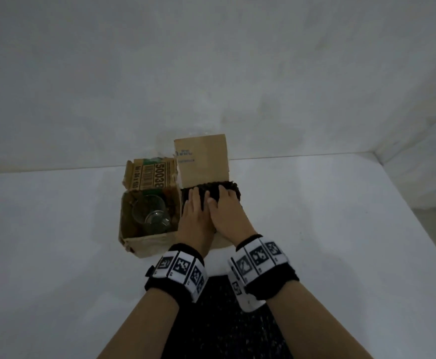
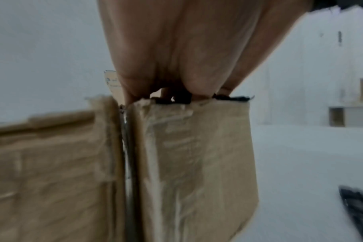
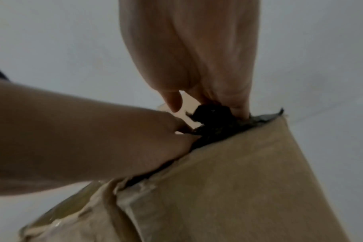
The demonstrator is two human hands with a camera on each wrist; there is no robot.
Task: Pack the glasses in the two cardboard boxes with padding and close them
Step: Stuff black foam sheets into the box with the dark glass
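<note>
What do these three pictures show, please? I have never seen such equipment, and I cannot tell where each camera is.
No machine here: the left grip and right grip are a person's bare hands. The wide picture comes from a camera on the head, looking down; the other two come from cameras at the patterned wristbands, looking along each hand. On the white surface stand two open cardboard boxes side by side. The left box holds clear glassware. In the right box lies a dark fuzzy cloth: the right grip pinches it, and the left grip touches it.
</note>
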